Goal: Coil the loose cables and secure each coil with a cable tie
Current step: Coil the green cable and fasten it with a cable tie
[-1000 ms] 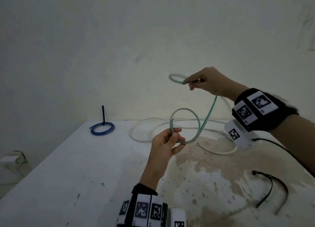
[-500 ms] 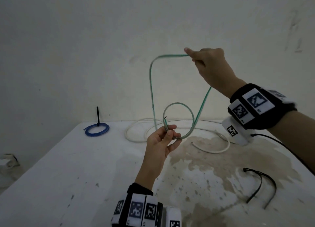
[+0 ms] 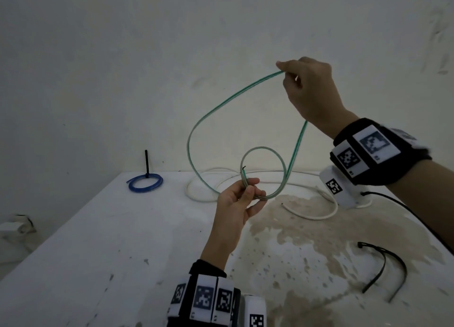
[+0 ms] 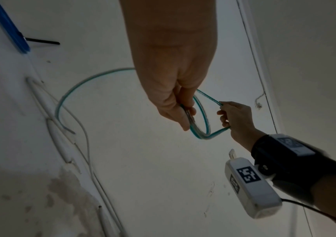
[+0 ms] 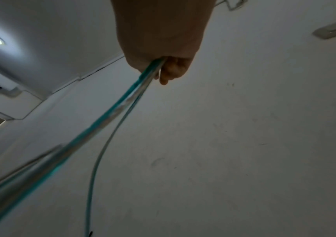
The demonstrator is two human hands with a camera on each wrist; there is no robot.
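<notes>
Worktop [image 3: 103, 240]: white, stained toward right edge. White cable [image 3: 307, 216] loose along far edge, uncoiled. Green cable [image 3: 196, 127] up in the air above the far half: one small loop pinched in left hand [image 3: 239, 202], fingers curled round the crossing; long slack arc pinched at top by right hand [image 3: 309, 91]. Blue coil [image 3: 145, 183] at far-left corner, tied, black tie tail upright. Two black cable ties [image 3: 383, 270] near right edge, loose.

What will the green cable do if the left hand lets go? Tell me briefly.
The green cable probably springs open: its loops hold smooth, round arcs in mid-air, suggesting some stiffness. It looks light, since the right hand lifts it by a pinch. The left hand pinches the small loop closed.
</notes>
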